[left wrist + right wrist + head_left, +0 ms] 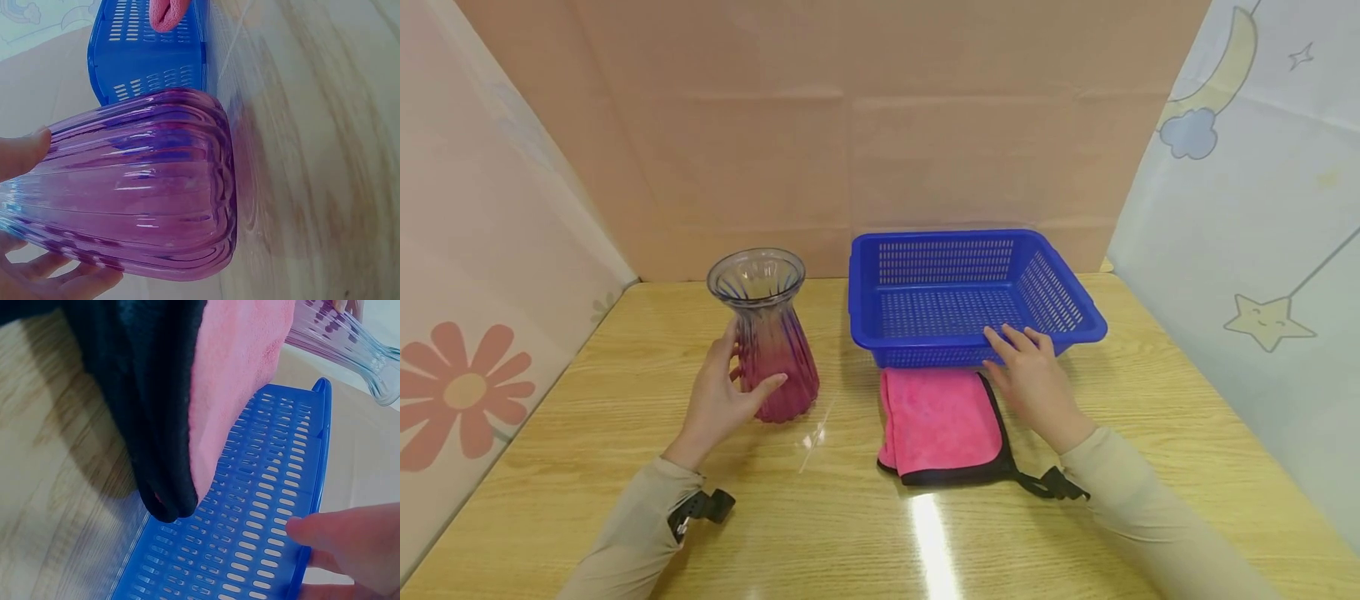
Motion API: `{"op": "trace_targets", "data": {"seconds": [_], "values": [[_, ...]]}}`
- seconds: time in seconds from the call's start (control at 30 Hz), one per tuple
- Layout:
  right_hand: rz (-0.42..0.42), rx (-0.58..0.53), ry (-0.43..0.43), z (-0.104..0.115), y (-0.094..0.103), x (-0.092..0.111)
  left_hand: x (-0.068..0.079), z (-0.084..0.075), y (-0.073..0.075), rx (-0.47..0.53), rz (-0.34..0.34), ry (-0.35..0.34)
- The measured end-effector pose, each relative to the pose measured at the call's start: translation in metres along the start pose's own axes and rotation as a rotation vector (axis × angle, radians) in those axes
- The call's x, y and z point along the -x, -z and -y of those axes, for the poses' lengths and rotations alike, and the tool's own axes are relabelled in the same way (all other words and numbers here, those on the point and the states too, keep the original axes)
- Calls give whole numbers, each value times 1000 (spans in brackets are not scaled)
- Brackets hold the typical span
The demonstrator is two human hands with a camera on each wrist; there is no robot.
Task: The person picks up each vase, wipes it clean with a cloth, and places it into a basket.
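Observation:
A ribbed glass vase, pink below and bluish-clear at its flared rim, stands upright on the left of the table. My left hand holds it around the side, thumb toward the front and fingers at the left; the left wrist view shows thumb and fingers on opposite sides of the glass. At right, my right hand grips the near rim of a blue perforated plastic basket. In the right wrist view its thumb lies against the outer wall, with the other fingers partly hidden beyond the rim.
A folded pink cloth with black edging lies just in front of the basket, its black cord trailing toward the right wrist. The wooden table meets a tan backdrop behind the basket, with patterned sheets on both sides.

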State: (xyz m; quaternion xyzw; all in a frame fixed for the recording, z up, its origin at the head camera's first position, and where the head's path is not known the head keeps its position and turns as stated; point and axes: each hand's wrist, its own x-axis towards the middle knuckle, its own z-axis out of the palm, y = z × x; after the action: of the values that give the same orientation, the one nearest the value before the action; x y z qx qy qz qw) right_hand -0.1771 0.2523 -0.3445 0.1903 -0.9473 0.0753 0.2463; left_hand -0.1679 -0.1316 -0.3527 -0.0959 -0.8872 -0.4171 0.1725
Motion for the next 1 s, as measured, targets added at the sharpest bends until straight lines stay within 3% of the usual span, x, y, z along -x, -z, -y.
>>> {"op": "trace_targets", "data": {"seconds": [0.7,1.0], "values": [[-14,-12,29,-3,0,0,-7,-12,13,-67,-41,-52],[56,-8,11,-3,3,-2,-11,-16,17,-84,-78,-104]]}}
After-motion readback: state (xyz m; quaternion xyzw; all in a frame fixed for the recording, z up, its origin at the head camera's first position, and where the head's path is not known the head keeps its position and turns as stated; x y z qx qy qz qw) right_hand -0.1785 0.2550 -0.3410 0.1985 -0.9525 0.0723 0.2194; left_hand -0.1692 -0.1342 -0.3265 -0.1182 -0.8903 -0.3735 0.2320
